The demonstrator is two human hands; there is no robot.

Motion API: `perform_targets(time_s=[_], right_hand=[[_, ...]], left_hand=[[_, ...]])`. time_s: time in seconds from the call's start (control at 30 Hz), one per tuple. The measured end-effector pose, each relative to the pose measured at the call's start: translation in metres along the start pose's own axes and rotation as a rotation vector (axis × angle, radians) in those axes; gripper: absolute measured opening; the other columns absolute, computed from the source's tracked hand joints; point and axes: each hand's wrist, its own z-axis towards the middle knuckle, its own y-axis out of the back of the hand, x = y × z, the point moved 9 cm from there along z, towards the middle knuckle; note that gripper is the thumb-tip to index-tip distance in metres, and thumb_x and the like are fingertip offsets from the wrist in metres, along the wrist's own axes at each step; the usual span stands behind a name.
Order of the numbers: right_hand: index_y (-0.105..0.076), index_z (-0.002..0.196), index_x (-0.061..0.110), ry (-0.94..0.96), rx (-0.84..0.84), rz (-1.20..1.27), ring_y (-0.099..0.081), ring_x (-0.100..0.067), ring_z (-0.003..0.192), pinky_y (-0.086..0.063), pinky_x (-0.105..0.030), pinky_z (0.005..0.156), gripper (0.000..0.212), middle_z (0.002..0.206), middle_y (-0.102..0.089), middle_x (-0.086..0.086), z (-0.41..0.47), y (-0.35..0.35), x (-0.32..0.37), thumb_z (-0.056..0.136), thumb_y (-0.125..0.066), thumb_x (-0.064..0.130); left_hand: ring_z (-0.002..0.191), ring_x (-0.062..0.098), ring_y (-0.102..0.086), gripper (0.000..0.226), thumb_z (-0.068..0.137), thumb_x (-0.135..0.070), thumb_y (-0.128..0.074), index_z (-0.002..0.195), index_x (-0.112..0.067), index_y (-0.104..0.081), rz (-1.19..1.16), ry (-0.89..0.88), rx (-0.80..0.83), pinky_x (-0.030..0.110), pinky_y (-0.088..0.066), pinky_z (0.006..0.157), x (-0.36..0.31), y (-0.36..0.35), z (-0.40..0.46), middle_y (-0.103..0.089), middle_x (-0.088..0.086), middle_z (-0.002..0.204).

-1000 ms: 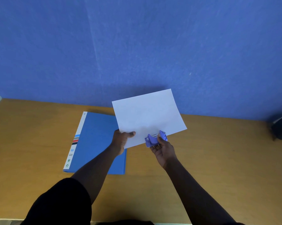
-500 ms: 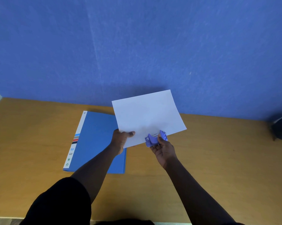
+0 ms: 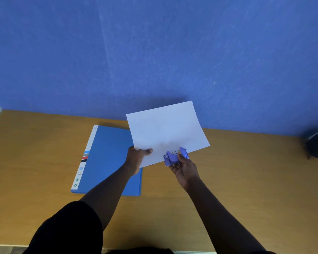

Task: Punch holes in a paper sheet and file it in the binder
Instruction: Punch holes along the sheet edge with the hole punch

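Note:
A white paper sheet (image 3: 165, 131) is held up above the wooden table, tilted toward me. My left hand (image 3: 137, 158) pinches its near left corner, thumb on top. My right hand (image 3: 183, 167) grips a small purple hole punch (image 3: 174, 156) that sits over the sheet's near edge, thumb on its top. A closed blue binder (image 3: 107, 158) with a white spine lies flat on the table at the left, partly under my left arm and the sheet.
The wooden table (image 3: 246, 180) runs up to a blue wall (image 3: 154, 52) at the back. A dark object (image 3: 317, 145) sits at the table's far right edge. A black sleeve covers my upper left arm.
Almost nothing has moved. Both hands keep their hold and the sheet stays in the same place with the punch on its near edge.

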Motion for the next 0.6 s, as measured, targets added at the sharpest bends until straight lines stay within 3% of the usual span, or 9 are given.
perform_targets(time_s=[0.2,0.37,0.5,0.6], right_hand=[[-0.051,0.118,0.003,0.001,-0.013,-0.01,-0.06,-0.04,0.115,-0.052,-0.047,0.092,0.027,0.118,-0.061,-0.025,-0.0014,-0.0005,-0.0006,0.093,-0.059,0.004],[-0.049,0.124,0.003,0.002,-0.012,-0.03,-0.063,-0.038,0.11,-0.055,-0.045,0.089,0.033,0.116,-0.063,-0.024,-0.0027,-0.001,-0.0008,0.092,-0.059,0.005],[-0.048,0.124,0.001,0.006,-0.016,-0.032,-0.063,-0.039,0.111,-0.055,-0.046,0.09,0.033,0.114,-0.063,-0.025,-0.0038,-0.0008,-0.0005,0.092,-0.059,0.005],[-0.046,0.127,0.0,0.013,-0.044,-0.031,-0.063,-0.039,0.11,-0.055,-0.046,0.089,0.036,0.121,-0.06,-0.028,-0.0029,0.0021,0.0004,0.093,-0.058,0.003]], left_hand=[[0.088,0.033,-0.065,0.025,0.072,0.003,-0.078,0.091,-0.01,-0.069,0.014,-0.004,-0.016,0.052,-0.057,0.077,0.0014,0.0026,0.0023,-0.07,0.011,0.098],[0.088,0.032,-0.065,0.026,0.071,0.002,-0.078,0.09,-0.012,-0.068,0.011,-0.005,-0.004,0.048,-0.057,0.076,0.0003,0.0014,0.001,-0.071,0.009,0.097],[0.092,0.037,-0.065,0.036,0.06,-0.004,-0.083,0.093,-0.01,-0.07,0.013,0.008,0.004,0.059,-0.056,0.079,0.002,0.0015,-0.0003,-0.071,0.013,0.101],[0.091,0.035,-0.065,0.029,0.07,0.002,-0.079,0.095,-0.009,-0.069,0.011,0.001,0.009,0.056,-0.056,0.079,0.0011,0.001,-0.001,-0.071,0.013,0.101]])
